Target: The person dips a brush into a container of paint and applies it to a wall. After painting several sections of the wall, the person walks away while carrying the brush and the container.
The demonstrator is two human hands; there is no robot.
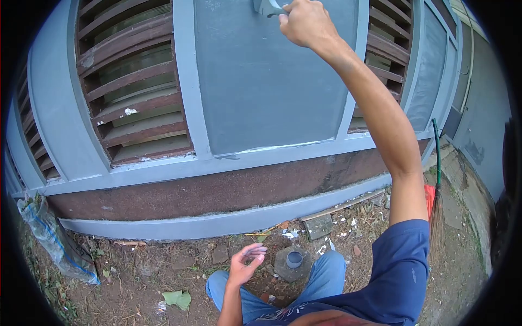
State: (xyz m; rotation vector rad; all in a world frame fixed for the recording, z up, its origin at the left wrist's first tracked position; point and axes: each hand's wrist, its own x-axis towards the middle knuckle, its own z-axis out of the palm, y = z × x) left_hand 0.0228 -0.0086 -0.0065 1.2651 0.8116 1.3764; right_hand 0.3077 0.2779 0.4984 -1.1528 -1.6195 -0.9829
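My right hand is raised at the top of the view, its fingers wrapped round the handle of a paintbrush smeared with grey-blue paint. The upper part of the brush is cut off by the frame's edge; it is up against the grey wall panel. My left hand hovers above my knee, holding nothing, with its fingers loosely bent and apart. Close to it on the ground, a small paint cup stands on a flat stone between my legs.
Louvred slats flank the panel. A plastic sack leans at the left. On the right, a broom with a green handle stands by something red. A concrete block, leaves and paint chips lie on the soil.
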